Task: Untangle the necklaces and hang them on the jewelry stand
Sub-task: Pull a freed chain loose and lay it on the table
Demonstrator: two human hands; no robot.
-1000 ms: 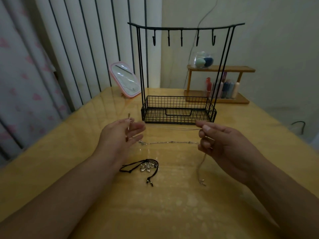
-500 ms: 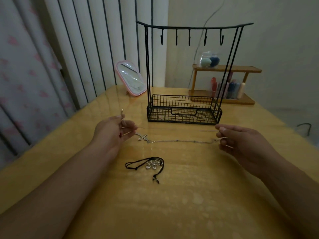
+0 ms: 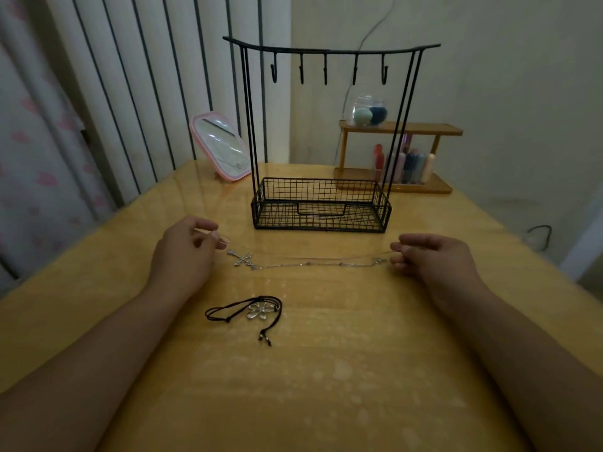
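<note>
Your left hand and right hand pinch opposite ends of one thin silver cross-pendant chain, stretched at table centre; one black cord flower-pendant necklace lies at 6 o'clock; one black wire five-hook jewelry stand waits at 12.

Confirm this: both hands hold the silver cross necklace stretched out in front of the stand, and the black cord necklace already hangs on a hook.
Not quite. The head view shows the black cord necklace lying on the table, not on a hook; all hooks on the stand are bare. The left hand and right hand do hold the silver cross necklace stretched out.
</note>
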